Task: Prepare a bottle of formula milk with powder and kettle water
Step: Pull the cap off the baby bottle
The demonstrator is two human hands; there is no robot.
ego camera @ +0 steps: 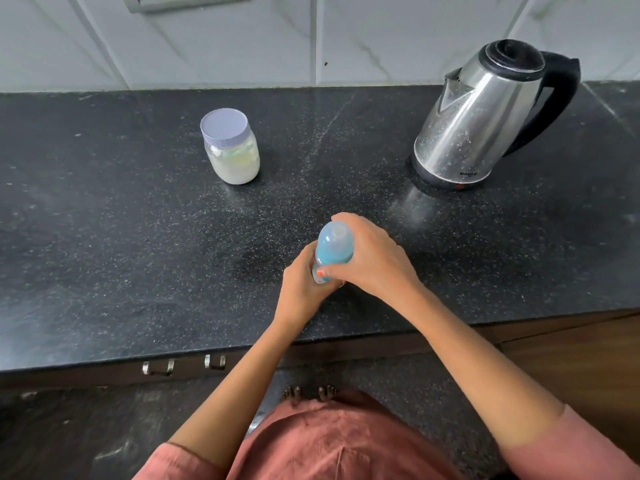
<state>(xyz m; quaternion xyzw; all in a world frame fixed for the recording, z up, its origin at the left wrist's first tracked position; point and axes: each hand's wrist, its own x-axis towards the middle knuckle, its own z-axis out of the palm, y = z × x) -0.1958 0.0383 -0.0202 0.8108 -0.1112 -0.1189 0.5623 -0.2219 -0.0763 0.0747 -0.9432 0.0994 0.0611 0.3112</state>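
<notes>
- Baby bottle (334, 249), with a translucent blue cap over its top, stands near the front edge of a black speckled counter (138, 237), roughly in the middle of the view, held in both hands.
- Left hand (301, 289) is wrapped round the lower body of the bottle, fingers curled about it from the left side.
- Right hand (372, 258) is curled over the blue cap from the right, thumb on the near side and fingers reaching round the far side, gripping it.
- Whether the bottle's base touches the counter cannot be told; the hands hide it.
- Powder jar (231, 147) of clear plastic, about half full of pale powder, stands upright farther back and to the left, well apart from the bottle; its pale lilac screw lid (224, 126) is on.
- Steel kettle (485, 116) sits at the back right of the counter on its dark base, black lid closed, black handle pointing right and spout facing left.
- White marbled wall tiles (242, 39) rise behind the counter.
- Two metal drawer handles (185, 364) show below the counter's front edge.
- Rust-coloured clothing (329, 441) and bare toes (310, 393) on a dark floor are visible at the bottom.
</notes>
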